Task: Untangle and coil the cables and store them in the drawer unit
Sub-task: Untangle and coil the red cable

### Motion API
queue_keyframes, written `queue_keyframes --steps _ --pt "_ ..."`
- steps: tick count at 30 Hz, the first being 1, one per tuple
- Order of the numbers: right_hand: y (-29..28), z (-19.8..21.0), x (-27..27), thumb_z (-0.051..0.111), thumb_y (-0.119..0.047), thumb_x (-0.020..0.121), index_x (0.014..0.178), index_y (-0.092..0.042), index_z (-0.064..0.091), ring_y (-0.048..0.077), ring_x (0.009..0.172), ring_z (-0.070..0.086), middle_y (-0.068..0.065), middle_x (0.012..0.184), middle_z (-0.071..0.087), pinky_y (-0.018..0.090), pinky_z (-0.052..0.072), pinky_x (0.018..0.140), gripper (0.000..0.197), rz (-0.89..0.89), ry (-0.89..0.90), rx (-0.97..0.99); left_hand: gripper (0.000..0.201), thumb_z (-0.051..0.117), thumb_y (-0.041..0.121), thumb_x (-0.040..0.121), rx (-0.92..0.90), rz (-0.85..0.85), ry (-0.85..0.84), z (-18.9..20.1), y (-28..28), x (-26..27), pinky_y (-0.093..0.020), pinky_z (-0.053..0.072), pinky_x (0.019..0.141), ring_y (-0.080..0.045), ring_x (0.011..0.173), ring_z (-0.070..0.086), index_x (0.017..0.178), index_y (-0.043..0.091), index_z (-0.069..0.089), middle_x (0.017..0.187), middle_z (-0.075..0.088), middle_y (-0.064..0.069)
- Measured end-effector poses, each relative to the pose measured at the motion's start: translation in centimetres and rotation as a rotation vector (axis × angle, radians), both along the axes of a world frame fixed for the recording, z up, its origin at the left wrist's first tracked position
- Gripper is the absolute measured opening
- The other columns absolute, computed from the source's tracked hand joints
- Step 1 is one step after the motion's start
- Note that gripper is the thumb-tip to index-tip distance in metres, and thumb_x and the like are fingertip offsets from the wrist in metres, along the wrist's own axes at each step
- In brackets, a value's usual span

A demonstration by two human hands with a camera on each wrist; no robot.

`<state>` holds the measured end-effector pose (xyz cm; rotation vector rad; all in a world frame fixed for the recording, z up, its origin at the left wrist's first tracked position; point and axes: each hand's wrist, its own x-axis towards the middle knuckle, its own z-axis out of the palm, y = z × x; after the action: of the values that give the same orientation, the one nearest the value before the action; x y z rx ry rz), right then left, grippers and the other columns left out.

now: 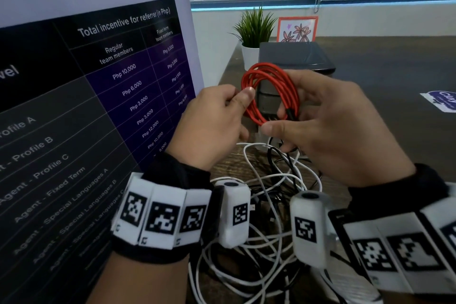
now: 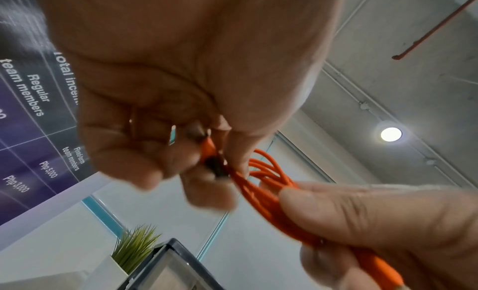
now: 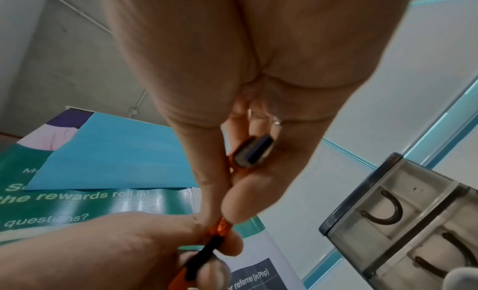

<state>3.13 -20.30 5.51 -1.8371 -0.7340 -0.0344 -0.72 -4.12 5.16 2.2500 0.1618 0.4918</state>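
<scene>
The drawer unit [image 1: 296, 57] is partly hidden behind the red cable [image 1: 269, 91]; its drawers' contents are too dim to tell.

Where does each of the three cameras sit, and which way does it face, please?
Head: on the head, looking down and forward at the red cable coil, held by left hand and right hand; both forearms show.
Left wrist: under the left hand, looking up at the ceiling.
Right wrist: under the right hand, looking up past the drawer unit.
All three share the coil; the drawer unit shows too.
</scene>
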Motion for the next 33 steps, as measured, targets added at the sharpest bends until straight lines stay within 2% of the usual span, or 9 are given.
queue_keyframes --steps 5,9,12,18,22,26,28,31,33 --pt "-0.1 0.2 -0.3 0.084 -0.014 0.074 0.102 -0.030 0.071 0.014 0.052 0.067 0.002 0.079 0.066 0.022 0.054 0.048 0.034 -0.071 -0.041 -0.042 0.033 0.061 0.034 0.095 -0.154 -0.093 0.025 0.5 1.1 -0.6 -0.045 0.056 0.073 -0.032 0.071 0.065 0.083 0.007 0.074 0.077 0.072 -0.014" --pt "-0.1 0.2 -0.3 0.083 -0.018 0.076 0.097 -0.025 0.073 0.012 0.050 0.068 0.004 0.077 0.069 0.029 0.058 0.054 0.025 -0.144 -0.072 -0.041 0.010 0.070 0.013 0.086 -0.303 -0.221 0.015 0.9 1.4 -1.1 -0.044 0.061 0.078 -0.025 0.074 0.072 0.094 0.010 0.076 0.081 0.074 -0.013" --pt "-0.3 0.3 -0.3 0.083 -0.017 0.076 0.093 -0.019 0.074 0.012 0.052 0.069 0.005 0.076 0.072 0.037 0.060 0.058 0.019 -0.197 -0.068 -0.017 0.026 0.071 0.004 0.079 -0.431 -0.311 0.006 1.2 1.2 -1.6 -0.030 0.061 0.072 -0.018 0.073 0.073 0.104 0.011 0.074 0.077 0.075 -0.006" --pt "-0.8 0.5 -0.3 0.079 -0.018 0.082 0.093 -0.018 0.072 0.018 0.049 0.068 0.005 0.070 0.072 0.041 0.061 0.056 0.013 -0.191 -0.014 0.052 0.037 0.070 -0.002 0.063 -0.703 -0.372 -0.048 1.5 0.3 -1.5 -0.027 0.060 0.066 -0.021 0.074 0.075 0.098 0.011 0.071 0.078 0.076 -0.010" --pt "-1.2 0.7 -0.2 0.071 -0.012 0.088 0.096 -0.020 0.068 0.019 0.049 0.068 0.006 0.061 0.066 0.036 0.059 0.053 0.011 -0.074 0.015 -0.040 0.029 0.074 -0.001 0.071 -0.669 -0.313 -0.038 1.0 -0.4 -1.1 -0.023 0.058 0.059 -0.016 0.061 0.070 0.099 0.003 0.072 0.070 0.070 -0.012" --pt "-1.7 1.1 0.0 0.060 0.001 0.091 0.089 -0.020 0.067 0.018 0.053 0.069 0.014 0.066 0.064 0.018 0.052 0.046 0.022 0.007 0.055 -0.038 0.018 0.076 0.007 0.078 -0.497 -0.276 -0.048 0.8 -0.9 -0.9 -0.022 0.057 0.061 -0.012 0.063 0.065 0.094 0.002 0.070 0.074 0.066 -0.005" --pt "-1.8 1.1 0.1 0.058 0.005 0.091 0.088 -0.013 0.067 0.018 0.056 0.071 0.014 0.069 0.066 0.021 0.057 0.051 0.019 0.039 0.071 -0.031 0.016 0.073 0.006 0.080 -0.539 -0.302 -0.041 0.8 -1.0 -0.9 -0.024 0.059 0.068 -0.012 0.072 0.068 0.094 0.005 0.067 0.080 0.069 -0.006" --pt "-1.6 0.9 0.2 0.058 0.009 0.090 0.104 -0.007 0.068 0.021 0.063 0.071 0.009 0.071 0.060 0.034 0.062 0.060 0.024 0.092 0.097 0.031 0.019 0.070 0.006 0.079 -0.636 -0.334 -0.057 1.0 -1.1 -1.0 -0.029 0.060 0.073 -0.020 0.079 0.070 0.097 0.004 0.064 0.095 0.066 -0.031" --pt "-1.7 0.7 0.3 0.058 0.011 0.090 0.113 -0.003 0.065 0.024 0.065 0.069 0.006 0.073 0.056 0.040 0.062 0.066 0.028 0.137 0.136 0.074 0.027 0.070 0.011 0.075 -0.662 -0.347 -0.078 1.1 -1.2 -1.0 -0.032 0.060 0.075 -0.024 0.080 0.070 0.099 0.003 0.063 0.092 0.065 -0.030"
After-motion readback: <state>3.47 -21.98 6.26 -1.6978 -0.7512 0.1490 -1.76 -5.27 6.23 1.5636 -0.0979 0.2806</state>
